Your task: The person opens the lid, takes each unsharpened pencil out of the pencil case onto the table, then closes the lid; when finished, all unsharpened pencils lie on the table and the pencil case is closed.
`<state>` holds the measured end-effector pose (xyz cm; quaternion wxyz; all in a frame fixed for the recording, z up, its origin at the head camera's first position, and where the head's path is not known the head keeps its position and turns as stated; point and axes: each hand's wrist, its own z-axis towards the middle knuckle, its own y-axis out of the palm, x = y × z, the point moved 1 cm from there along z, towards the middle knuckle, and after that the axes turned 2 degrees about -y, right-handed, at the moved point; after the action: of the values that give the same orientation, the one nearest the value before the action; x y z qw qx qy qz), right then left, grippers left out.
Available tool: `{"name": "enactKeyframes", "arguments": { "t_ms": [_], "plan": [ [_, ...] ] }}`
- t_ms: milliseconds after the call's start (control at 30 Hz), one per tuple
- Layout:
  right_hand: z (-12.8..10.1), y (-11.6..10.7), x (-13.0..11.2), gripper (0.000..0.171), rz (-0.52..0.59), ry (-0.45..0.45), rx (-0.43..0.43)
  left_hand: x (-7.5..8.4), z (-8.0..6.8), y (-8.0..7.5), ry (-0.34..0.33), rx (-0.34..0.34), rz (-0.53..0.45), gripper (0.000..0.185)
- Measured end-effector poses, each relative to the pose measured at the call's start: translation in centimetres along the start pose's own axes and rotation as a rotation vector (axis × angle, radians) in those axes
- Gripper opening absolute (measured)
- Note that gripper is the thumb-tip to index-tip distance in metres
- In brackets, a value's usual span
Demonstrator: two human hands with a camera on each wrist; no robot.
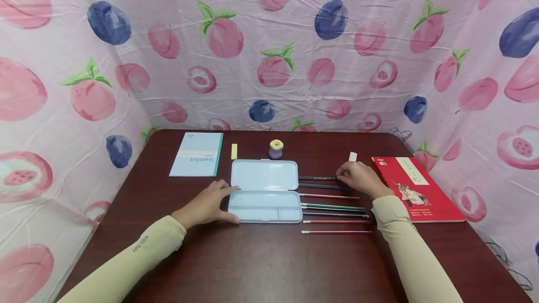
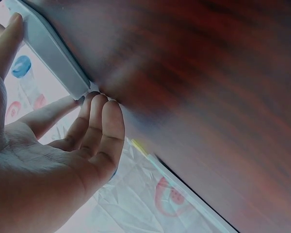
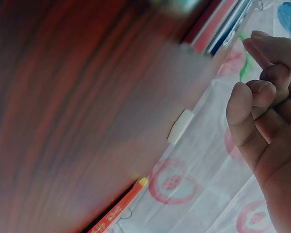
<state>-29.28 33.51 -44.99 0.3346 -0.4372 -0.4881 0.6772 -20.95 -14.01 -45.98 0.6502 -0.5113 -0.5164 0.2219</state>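
- The left hand (image 1: 206,205) lies flat, fingers straight against the open pencil case (image 1: 264,191), steadying it on the worktop (image 1: 261,261).
- The right hand (image 1: 358,177) curls its grip onto the topmost pencil (image 1: 317,178), beside the case.

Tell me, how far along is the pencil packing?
Barely begun. The light blue plastic pencil case lies open, its trays bare. The left hand steadies its left edge; the right hand touches the end of the farthest dark pencil. All the thin pencils lie on the dark wooden table.
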Motion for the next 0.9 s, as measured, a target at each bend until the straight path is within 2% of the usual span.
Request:
{"name": "enactKeyframes", "arguments": {
  "t_ms": [233,500,767,900],
  "plan": [
    [0.8,0.2,-2.2,0.011,0.05,-0.042,0.048,0.0,-0.1,0.0,0.002,-0.003,-0.008,0.101],
    [2.5,-0.2,-5.0,0.016,0.065,-0.099,0.039,0.1,-0.1,0.0,-0.003,-0.006,-0.021,0.101],
    [4.4,-0.5,-8.3,0.034,0.174,-0.057,-0.034,0.2,-0.2,-0.1,-0.02,-0.007,-0.026,0.102],
    [5.1,-0.4,-9.6,0.043,0.224,-0.043,-0.052,0.3,-0.2,0.0,-0.027,-0.007,-0.035,0.108]
  ]
}}
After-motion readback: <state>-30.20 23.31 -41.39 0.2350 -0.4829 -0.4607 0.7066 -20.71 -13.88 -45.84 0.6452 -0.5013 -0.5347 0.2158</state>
